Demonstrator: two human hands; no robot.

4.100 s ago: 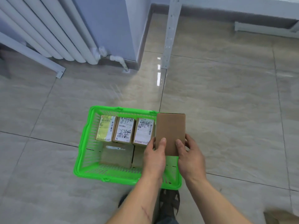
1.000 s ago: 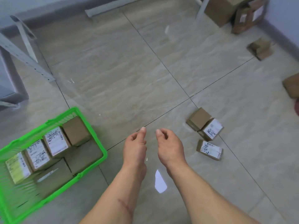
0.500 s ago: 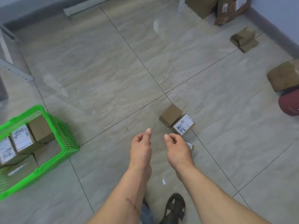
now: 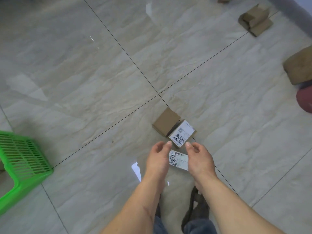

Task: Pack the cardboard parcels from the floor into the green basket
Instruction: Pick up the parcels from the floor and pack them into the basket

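Note:
Three small parcels lie together on the tiled floor: a plain brown one [image 4: 166,122], a white-labelled one [image 4: 182,133] touching it, and a second labelled one [image 4: 179,159] nearer me. My left hand [image 4: 157,157] and my right hand [image 4: 200,158] hover above the nearest parcel, one on each side, fingers loosely curled, holding nothing. The green basket [image 4: 22,159] sits at the left edge, mostly out of frame.
More cardboard boxes lie at the upper right: a folded one [image 4: 255,20] and a larger one [image 4: 299,66] at the right edge, above a dark red round thing [image 4: 304,99]. My sandalled foot [image 4: 197,208] is below the hands.
The view has swung right and closer to the three parcels; the basket slid to the left edge. Both empty hands moved forward over the nearest labelled parcel.

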